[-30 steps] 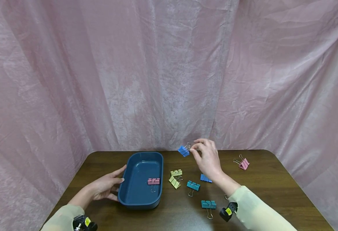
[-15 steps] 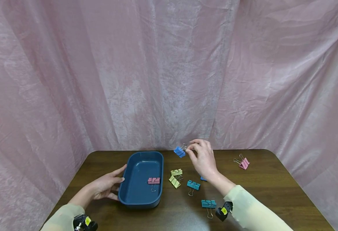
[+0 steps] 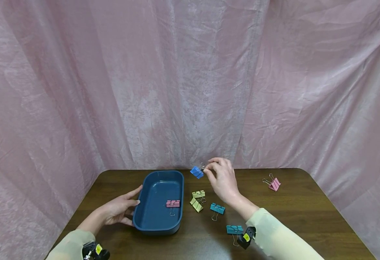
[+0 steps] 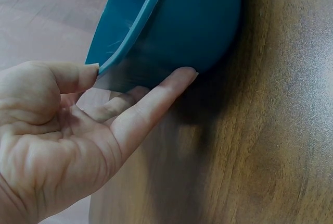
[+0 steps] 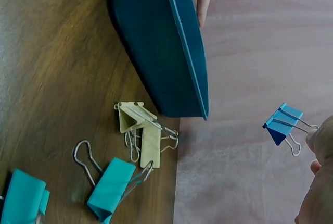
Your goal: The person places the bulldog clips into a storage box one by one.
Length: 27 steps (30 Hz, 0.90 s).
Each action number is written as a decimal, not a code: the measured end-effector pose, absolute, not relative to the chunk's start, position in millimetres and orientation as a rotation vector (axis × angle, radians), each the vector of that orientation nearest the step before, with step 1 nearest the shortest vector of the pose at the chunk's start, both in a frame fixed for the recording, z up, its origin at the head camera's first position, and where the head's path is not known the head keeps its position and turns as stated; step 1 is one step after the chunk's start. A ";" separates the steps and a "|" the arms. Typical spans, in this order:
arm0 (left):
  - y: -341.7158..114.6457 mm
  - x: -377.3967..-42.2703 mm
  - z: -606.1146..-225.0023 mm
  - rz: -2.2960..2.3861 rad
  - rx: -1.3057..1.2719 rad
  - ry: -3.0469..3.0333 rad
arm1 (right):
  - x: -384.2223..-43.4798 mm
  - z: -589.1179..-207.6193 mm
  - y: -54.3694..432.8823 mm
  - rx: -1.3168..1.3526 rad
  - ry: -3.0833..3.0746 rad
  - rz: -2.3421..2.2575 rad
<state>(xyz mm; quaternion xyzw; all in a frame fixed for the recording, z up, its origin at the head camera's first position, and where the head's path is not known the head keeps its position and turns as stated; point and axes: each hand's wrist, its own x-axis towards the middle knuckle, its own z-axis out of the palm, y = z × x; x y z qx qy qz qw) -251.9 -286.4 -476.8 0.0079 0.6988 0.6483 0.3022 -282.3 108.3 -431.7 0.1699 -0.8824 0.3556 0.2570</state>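
Blue wedge-shaped wire-handled clip (image 3: 197,172) between fingers (image 3: 213,166)

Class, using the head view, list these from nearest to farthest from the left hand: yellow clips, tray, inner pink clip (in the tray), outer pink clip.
1. Tray: touching the left hand.
2. Inner pink clip: inside, toward the tray's right side.
3. Yellow clips: just right of the tray.
4. Outer pink clip: far right on the table.
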 end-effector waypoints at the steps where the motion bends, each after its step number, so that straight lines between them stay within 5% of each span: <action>1: -286.3 -251.6 -476.6 1.719 0.021 1.854 | -282.5 -432.1 107.0 0.463 -2.392 0.964; 27: -287.2 -253.7 -478.8 1.718 0.014 1.863 | -288.2 -438.9 71.2 0.527 -2.406 0.946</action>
